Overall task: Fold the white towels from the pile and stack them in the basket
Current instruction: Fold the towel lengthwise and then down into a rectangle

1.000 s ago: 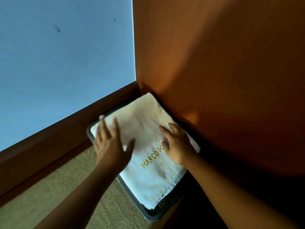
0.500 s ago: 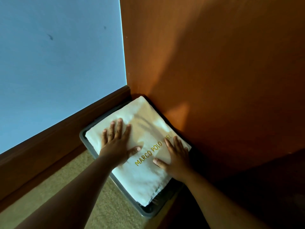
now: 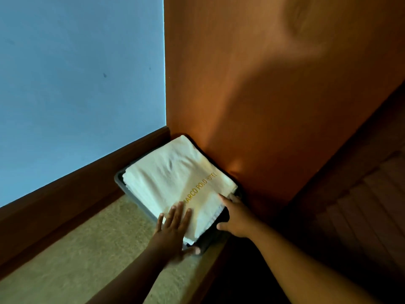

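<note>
Room corner: blue wall meets a wooden panel, with carpet underfoot. The grey basket sits hard in that corner. A folded white towel, lettered MARCO POLO HOTEL, lies on top of the stack inside it. Left hand presses flat on the towel's near end, fingers straight, thumb by the basket's near rim, apparently to settle the stack. Right hand is at the towel's right edge inside the basket. Whether it pinches cloth cannot be told; it is probably squaring that edge.
</note>
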`<move>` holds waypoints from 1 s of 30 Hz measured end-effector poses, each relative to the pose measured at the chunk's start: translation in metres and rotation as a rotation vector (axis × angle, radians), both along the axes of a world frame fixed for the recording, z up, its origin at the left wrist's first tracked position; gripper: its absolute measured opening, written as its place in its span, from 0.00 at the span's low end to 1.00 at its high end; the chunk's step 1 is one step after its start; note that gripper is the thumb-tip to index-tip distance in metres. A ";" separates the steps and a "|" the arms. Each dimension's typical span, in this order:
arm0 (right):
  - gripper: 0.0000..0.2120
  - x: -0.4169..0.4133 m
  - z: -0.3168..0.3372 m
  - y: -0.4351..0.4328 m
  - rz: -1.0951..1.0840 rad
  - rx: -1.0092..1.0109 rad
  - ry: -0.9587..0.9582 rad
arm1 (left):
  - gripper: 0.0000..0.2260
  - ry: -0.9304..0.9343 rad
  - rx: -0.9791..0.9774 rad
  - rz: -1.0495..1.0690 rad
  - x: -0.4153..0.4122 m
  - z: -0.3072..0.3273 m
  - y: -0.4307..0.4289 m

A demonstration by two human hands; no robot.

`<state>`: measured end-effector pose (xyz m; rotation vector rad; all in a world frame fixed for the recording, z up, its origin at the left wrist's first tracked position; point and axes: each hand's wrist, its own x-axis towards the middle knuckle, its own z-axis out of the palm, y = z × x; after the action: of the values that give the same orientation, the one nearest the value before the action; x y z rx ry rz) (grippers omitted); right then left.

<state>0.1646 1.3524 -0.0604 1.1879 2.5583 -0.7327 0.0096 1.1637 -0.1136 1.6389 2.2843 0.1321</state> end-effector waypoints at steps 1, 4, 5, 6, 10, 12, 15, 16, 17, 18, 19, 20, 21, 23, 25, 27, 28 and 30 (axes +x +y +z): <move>0.49 -0.001 0.009 -0.003 0.019 0.010 -0.005 | 0.52 0.014 -0.014 0.001 -0.004 0.010 -0.003; 0.44 -0.006 0.050 -0.012 0.113 0.090 0.056 | 0.52 0.021 0.047 0.094 -0.024 0.052 -0.013; 0.43 -0.009 0.065 -0.015 0.142 0.112 0.094 | 0.53 0.023 0.087 0.146 -0.031 0.069 -0.019; 0.41 -0.013 0.080 -0.018 0.162 0.118 0.130 | 0.55 0.032 0.113 0.193 -0.039 0.084 -0.023; 0.33 -0.020 0.123 -0.042 0.191 0.047 0.260 | 0.58 0.049 0.182 0.333 -0.042 0.136 -0.054; 0.30 -0.016 0.132 -0.059 0.206 -0.010 0.337 | 0.59 0.009 0.210 0.381 -0.024 0.156 -0.073; 0.27 -0.004 0.134 -0.097 0.236 -0.026 0.384 | 0.50 -0.054 0.204 0.399 0.014 0.174 -0.106; 0.27 0.001 0.133 -0.111 0.246 -0.024 0.393 | 0.47 -0.061 0.193 0.389 0.025 0.176 -0.118; 0.26 0.004 0.131 -0.123 0.257 -0.014 0.405 | 0.45 -0.057 0.175 0.380 0.034 0.176 -0.130; 0.26 0.010 0.130 -0.137 0.268 -0.001 0.414 | 0.43 -0.038 0.152 0.373 0.044 0.174 -0.146; 0.25 0.014 0.129 -0.146 0.273 0.011 0.419 | 0.42 -0.022 0.131 0.365 0.051 0.171 -0.159; 0.24 0.020 0.128 -0.161 0.285 0.017 0.423 | 0.41 -0.012 0.107 0.369 0.060 0.166 -0.179; 0.23 0.025 0.128 -0.172 0.292 0.021 0.428 | 0.41 -0.016 0.082 0.377 0.067 0.161 -0.197; 0.21 0.033 0.128 -0.199 0.324 0.030 0.434 | 0.43 -0.046 0.053 0.405 0.082 0.153 -0.239; 0.20 0.039 0.127 -0.225 0.366 0.035 0.432 | 0.45 -0.072 0.036 0.440 0.092 0.150 -0.277; 0.20 0.042 0.129 -0.250 0.411 0.021 0.437 | 0.46 -0.097 0.021 0.487 0.097 0.153 -0.312; 0.20 0.042 0.133 -0.269 0.441 0.006 0.440 | 0.44 -0.110 0.038 0.522 0.101 0.158 -0.334; 0.18 0.040 0.137 -0.299 0.485 -0.032 0.444 | 0.40 -0.126 0.082 0.576 0.103 0.164 -0.372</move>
<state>0.2048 1.0536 0.0770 0.3792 2.9938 -0.9883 0.1127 0.7915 0.0503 0.9255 2.6061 0.4510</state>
